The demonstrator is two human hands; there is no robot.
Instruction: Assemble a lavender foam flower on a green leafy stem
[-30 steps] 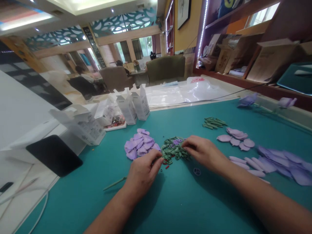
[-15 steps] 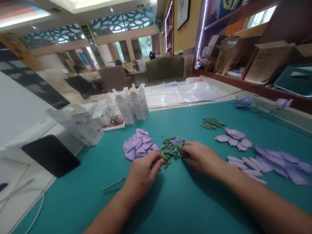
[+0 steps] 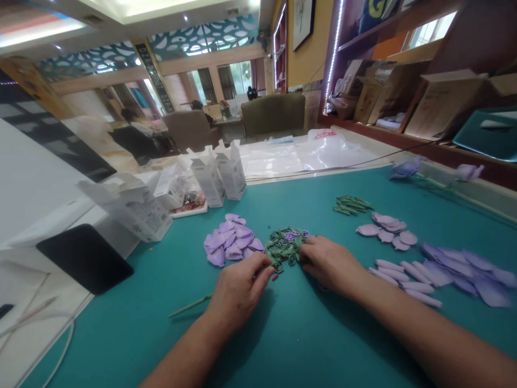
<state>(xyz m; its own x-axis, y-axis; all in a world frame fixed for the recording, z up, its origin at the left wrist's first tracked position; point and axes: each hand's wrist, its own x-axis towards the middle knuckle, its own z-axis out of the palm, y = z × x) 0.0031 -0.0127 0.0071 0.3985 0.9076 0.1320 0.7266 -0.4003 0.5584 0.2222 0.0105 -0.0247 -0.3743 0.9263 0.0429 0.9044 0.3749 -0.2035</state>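
My left hand (image 3: 240, 283) is closed in a pinch, and a thin green stem (image 3: 189, 305) sticks out behind it to the left, in line with the fingertips. Those fingertips touch the near left edge of a pile of small green plastic pieces (image 3: 283, 249). At the pile's right edge my right hand (image 3: 327, 261) has its fingers bent and pressed together; what they grip is hidden. A few purple rings (image 3: 290, 236) lie on top of the pile. One small red piece (image 3: 275, 278) rests in front of it. A purple part shows partly under my right hand.
Left of the pile is a heap of lilac petals (image 3: 232, 240). Rightward lie green sticks (image 3: 351, 204), pale pink petals (image 3: 390, 223), long pink pieces (image 3: 416, 275) and large purple petals (image 3: 472, 269). White boxes (image 3: 230, 172) and a black tablet (image 3: 84, 258) stand left on the green mat (image 3: 283, 345).
Both hands have moved only slightly. The stem has shifted a little to the right along with my left hand. My right hand has edged left, still at the pile.
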